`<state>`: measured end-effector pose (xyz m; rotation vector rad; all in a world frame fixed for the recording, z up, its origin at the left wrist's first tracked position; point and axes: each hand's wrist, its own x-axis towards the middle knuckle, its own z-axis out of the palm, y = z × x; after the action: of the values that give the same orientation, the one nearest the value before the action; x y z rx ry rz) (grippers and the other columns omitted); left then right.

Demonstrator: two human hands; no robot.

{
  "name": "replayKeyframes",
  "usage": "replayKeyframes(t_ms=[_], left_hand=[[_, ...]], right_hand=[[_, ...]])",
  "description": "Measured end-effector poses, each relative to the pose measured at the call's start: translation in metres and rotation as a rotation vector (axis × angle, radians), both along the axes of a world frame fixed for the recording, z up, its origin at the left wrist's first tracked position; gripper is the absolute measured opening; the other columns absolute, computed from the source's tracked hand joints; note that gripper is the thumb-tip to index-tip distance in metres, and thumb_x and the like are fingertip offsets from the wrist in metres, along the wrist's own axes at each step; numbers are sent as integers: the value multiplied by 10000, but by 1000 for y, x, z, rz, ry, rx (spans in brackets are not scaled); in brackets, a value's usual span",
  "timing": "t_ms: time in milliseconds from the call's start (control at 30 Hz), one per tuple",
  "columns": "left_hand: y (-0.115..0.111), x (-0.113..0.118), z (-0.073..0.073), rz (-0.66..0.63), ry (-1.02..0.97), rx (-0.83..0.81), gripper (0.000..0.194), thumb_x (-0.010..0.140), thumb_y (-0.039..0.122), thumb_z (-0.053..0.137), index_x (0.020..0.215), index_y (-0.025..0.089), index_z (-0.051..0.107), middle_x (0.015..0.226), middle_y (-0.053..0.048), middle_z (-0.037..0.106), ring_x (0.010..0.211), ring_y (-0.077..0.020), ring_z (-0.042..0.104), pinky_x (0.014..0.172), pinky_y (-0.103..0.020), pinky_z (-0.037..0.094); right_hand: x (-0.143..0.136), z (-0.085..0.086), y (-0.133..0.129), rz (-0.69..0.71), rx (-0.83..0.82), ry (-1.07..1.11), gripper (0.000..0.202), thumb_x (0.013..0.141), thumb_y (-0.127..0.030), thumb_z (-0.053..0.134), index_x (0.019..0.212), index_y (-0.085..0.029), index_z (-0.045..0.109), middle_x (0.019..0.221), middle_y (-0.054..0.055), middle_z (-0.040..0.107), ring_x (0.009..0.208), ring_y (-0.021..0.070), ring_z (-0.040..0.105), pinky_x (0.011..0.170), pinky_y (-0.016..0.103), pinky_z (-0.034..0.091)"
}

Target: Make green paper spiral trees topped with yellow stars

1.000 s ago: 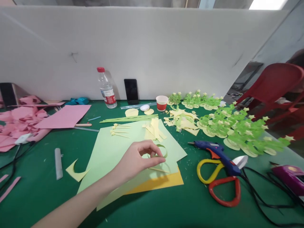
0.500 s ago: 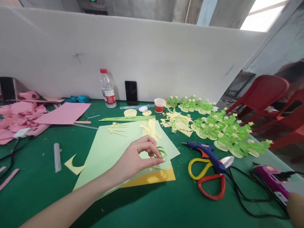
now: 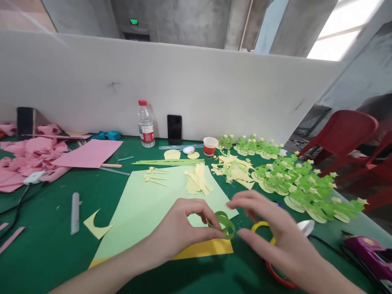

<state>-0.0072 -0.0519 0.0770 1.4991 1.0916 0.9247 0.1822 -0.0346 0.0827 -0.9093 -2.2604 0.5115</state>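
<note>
**Hands at the green paper loops, front of the worktop**

My left hand [image 3: 180, 228] pinches the green paper loops [image 3: 224, 223] between thumb and fingertips. The loops sit just above the near right corner of the light green sheet [image 3: 147, 204], over the yellow sheet [image 3: 211, 247] that lies under it. My right hand [image 3: 272, 232] is spread open beside the loops with nothing in it; I cannot tell whether a fingertip touches them. It covers most of the scissors [image 3: 269, 265], of which one yellow and one red handle show.

Containers:
1. One paper cup [image 3: 210, 145], red with a white rim, stands at the back; I cannot see its contents.
2. One plastic bottle [image 3: 145, 124] with a red cap stands upright to the left of the cup; its contents cannot be made out.

Other items on the green worktop [image 3: 45, 253]:
1. One black phone [image 3: 174, 129], leaning upright against the white partition [image 3: 199, 85].
2. One pink sheet [image 3: 88, 152], with a heap of pink scraps [image 3: 24, 159] to its left.
3. One stack of pale yellow strips [image 3: 198, 183] on the light green sheet.
4. A large group of green paper trees [image 3: 294, 179] at the right, too many to count.
5. One purple tool [image 3: 370, 255] at the right edge.
</note>
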Motion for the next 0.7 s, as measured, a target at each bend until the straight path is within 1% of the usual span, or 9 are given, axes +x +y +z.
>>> replayKeyframes(t_ms=[67, 100, 200, 300, 433, 500, 567, 633, 700], left_hand=[[1, 1, 0, 1, -4, -8, 90, 620, 184, 711, 567, 166, 640, 603, 30, 601, 602, -115, 522, 612, -227, 393], [2, 2, 0, 6, 0, -17, 90, 619, 183, 712, 568, 165, 640, 602, 32, 600, 598, -111, 521, 613, -224, 393], [6, 1, 0, 21, 28, -52, 97, 612, 180, 714, 562, 164, 633, 594, 35, 593, 595, -108, 525, 618, -217, 401], [11, -3, 1, 48, 94, -61, 94, 639, 207, 693, 573, 176, 634, 622, 30, 605, 609, -116, 539, 630, -226, 414], [23, -17, 0, 177, 193, -39, 138, 659, 280, 672, 575, 187, 615, 637, 16, 617, 614, -137, 548, 616, -250, 426], [30, -22, -2, 259, 196, -12, 154, 666, 300, 663, 583, 187, 599, 645, 11, 612, 637, -148, 558, 626, -258, 436], [35, -23, -7, 304, 150, -8, 143, 695, 311, 636, 633, 190, 592, 699, 7, 616, 688, -153, 575, 655, -257, 449], [38, -19, -13, 276, 71, -44, 119, 743, 318, 587, 750, 200, 598, 833, -3, 628, 803, -158, 588, 706, -249, 460], [38, -13, -20, 174, -24, -125, 162, 769, 318, 560, 894, 218, 588, 987, -14, 613, 944, -163, 566, 754, -238, 462]], right_hand=[[-9, 0, 2, 104, -74, 35, 45, 786, -195, 564, 825, -197, 587, 817, 11, 613, 750, 97, 566, 640, 181, 480], [-12, -1, 4, 146, -108, 58, 45, 772, -153, 565, 771, -195, 581, 757, 1, 602, 723, 90, 559, 623, 166, 468], [-16, -5, 11, 181, -169, 96, 103, 764, -116, 550, 692, -189, 565, 730, 0, 570, 708, 86, 536, 635, 177, 444], [-15, -8, 18, 147, -219, 76, 128, 765, -133, 542, 653, -193, 562, 770, 12, 544, 742, 102, 517, 672, 213, 424], [-11, -9, 30, -7, -311, 125, 112, 725, -184, 545, 617, -206, 565, 788, 24, 500, 778, 147, 488, 697, 274, 391], [-9, -8, 36, -81, -464, 185, 121, 705, -256, 570, 593, -210, 573, 780, 21, 468, 748, 154, 470, 648, 278, 370], [-9, -8, 40, -113, -690, 280, 147, 687, -322, 610, 587, -217, 585, 751, 5, 449, 695, 137, 444, 607, 260, 350], [-9, -11, 43, -109, -918, 410, 154, 662, -353, 660, 605, -224, 598, 719, -11, 469, 675, 119, 432, 616, 238, 349], [-9, -14, 44, -90, -1085, 524, 179, 637, -379, 698, 637, -224, 611, 699, -21, 506, 680, 108, 435, 635, 220, 350]])
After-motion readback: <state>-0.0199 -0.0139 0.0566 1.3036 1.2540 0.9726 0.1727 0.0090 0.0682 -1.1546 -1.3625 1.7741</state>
